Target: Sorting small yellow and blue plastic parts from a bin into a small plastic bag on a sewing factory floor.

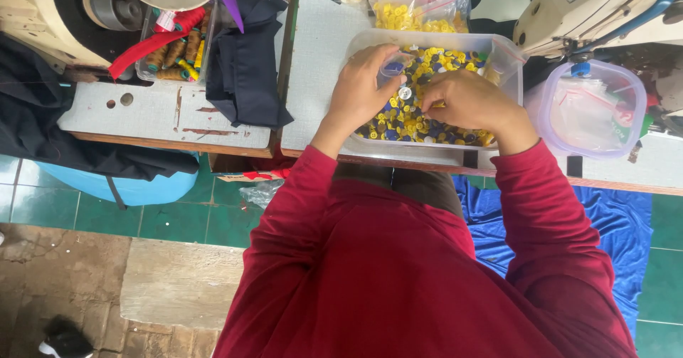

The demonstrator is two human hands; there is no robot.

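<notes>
Over the button tub [509,52], left fingers [370,62] pinch a small cup [393,68]; right hand [466,102] curled, grip unclear.

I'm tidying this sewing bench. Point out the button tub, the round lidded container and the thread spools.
Button tub [514,62], head view: right wall.
Round lidded container [596,109], head view: lid centre.
Thread spools [174,55], head view: brown spools in tray.

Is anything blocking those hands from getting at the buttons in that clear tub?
Nothing visible does. The clear plastic tub has no lid on it, and both the left hand and the right hand are already inside it, on the heap of yellow and blue buttons. A pale round button sits between the fingertips.
</notes>
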